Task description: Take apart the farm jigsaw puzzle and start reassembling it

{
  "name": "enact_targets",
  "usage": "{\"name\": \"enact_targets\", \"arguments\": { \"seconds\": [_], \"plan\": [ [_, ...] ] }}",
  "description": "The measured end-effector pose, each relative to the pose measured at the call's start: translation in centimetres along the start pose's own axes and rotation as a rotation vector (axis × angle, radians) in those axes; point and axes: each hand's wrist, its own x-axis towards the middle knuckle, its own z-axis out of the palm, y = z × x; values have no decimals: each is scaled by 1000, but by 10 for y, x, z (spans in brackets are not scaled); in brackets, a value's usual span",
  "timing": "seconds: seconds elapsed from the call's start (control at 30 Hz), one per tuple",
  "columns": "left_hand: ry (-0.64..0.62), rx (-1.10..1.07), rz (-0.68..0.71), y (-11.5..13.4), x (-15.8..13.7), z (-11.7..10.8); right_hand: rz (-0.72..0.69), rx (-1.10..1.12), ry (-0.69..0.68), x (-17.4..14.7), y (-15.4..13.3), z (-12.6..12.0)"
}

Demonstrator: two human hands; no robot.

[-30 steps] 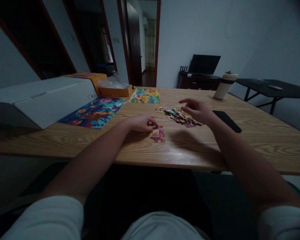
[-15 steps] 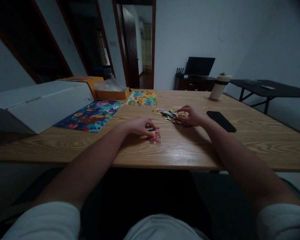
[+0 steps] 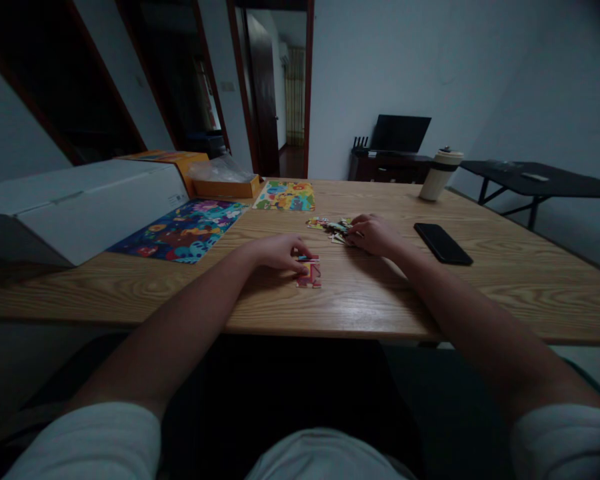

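Thumb and fingers of my left hand [image 3: 283,255] close on a few joined red and yellow puzzle pieces [image 3: 310,275] lying near the table's front edge. Farther up and to the right is a loose heap of puzzle pieces [image 3: 334,230], overlapping one another. My right hand [image 3: 373,235] rests at the right side of this heap, its fingers bent down among the pieces. The hand covers part of the heap, so what its fingertips grip is hidden.
A dark blue picture sheet [image 3: 187,230] and a yellow picture sheet [image 3: 285,197] lie left and behind. A white box [image 3: 95,200] and an orange tray [image 3: 227,187] with clear plastic stand at left. A black phone [image 3: 443,243] and a cream tumbler [image 3: 440,177] are at right.
My right hand has shifted slightly left over the heap, and its fingers are more bent. The left hand and its pieces stay in place.
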Motion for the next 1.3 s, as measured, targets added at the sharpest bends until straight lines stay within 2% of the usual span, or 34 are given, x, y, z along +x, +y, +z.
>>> {"name": "enact_targets", "arguments": {
  "seconds": [0.13,0.27,0.33,0.47,0.53,0.73,0.9,1.13,1.3],
  "plan": [
    [28,-2,-26,0,0,-1,61,-9,132,1,-10,-13],
    [90,-34,-110,-6,2,1,37,137,200,-2,-38,-28],
    [122,-68,-129,-10,4,2,-41,251,141,-4,-57,-31],
    [117,-61,-145,-14,4,3,-283,425,-178,-7,-82,-30],
    [95,-42,-151,-14,3,2,-290,460,-266,-8,-81,-30],
    [55,-49,-149,-1,-4,-4,-63,425,-361,-10,-57,-26],
    [20,-75,-74,7,-5,-4,-197,392,-357,-9,-60,-20],
    [-7,-68,-2,7,-2,-1,-297,452,-313,-6,-73,-16],
    [1,-56,29,7,-2,0,-233,366,-219,-7,-83,-11]
  ]
}}
